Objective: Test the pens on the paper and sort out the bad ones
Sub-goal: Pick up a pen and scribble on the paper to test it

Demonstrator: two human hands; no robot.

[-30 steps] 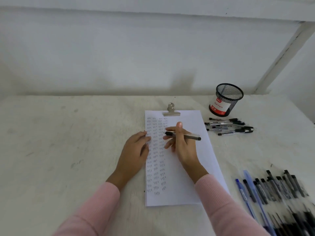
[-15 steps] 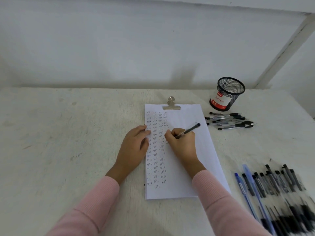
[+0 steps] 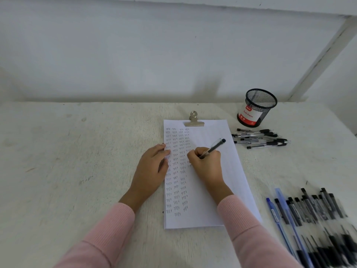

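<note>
A white sheet of paper (image 3: 216,190) lies in the middle of the table under a metal clip (image 3: 193,120). Columns of the handwritten word "test" fill its left half. My right hand (image 3: 206,165) grips a black pen (image 3: 214,147) in a writing hold, tip down on the paper at the fourth column, the tip hidden by my fingers. My left hand (image 3: 152,169) rests flat on the paper's left edge, fingers together, holding nothing.
A black mesh pen cup (image 3: 257,108) with a red label stands at the back right. A small pile of pens (image 3: 260,139) lies in front of it. Several black and blue pens (image 3: 313,219) are spread at the right front. A white wall rises behind the table.
My right hand turned the pen from lying crosswise in the fingers to a writing hold and lowered its tip onto the paper. The left hand stayed put.
</note>
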